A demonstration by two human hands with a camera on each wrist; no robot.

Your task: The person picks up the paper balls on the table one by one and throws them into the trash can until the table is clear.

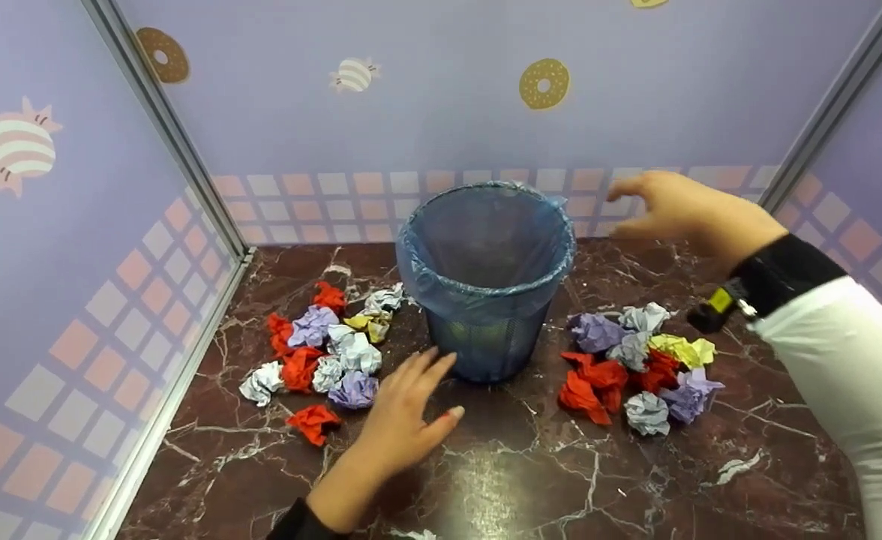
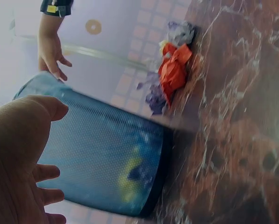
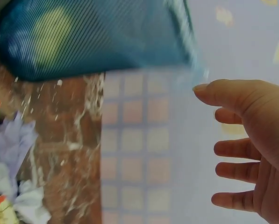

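Observation:
A mesh waste bin [image 1: 484, 285] lined with a blue bag stands in the middle of the dark marble tabletop [image 1: 501, 480]. My left hand [image 1: 409, 409] hovers low just in front of the bin's base, fingers spread and holding nothing; in the left wrist view the left hand [image 2: 17, 158] sits beside the bin wall [image 2: 106, 158]. My right hand [image 1: 681, 206] is raised to the right of the bin's rim, fingers relaxed and empty; the right wrist view shows that hand [image 3: 251, 149] apart from the bin [image 3: 92, 37]. Something yellowish shows through the mesh.
Crumpled paper balls in red, purple, white and yellow lie in a pile left of the bin [image 1: 321, 352] and another right of it [image 1: 640, 367]. Lilac patterned walls [image 1: 441, 97] close in the table at the back and both sides.

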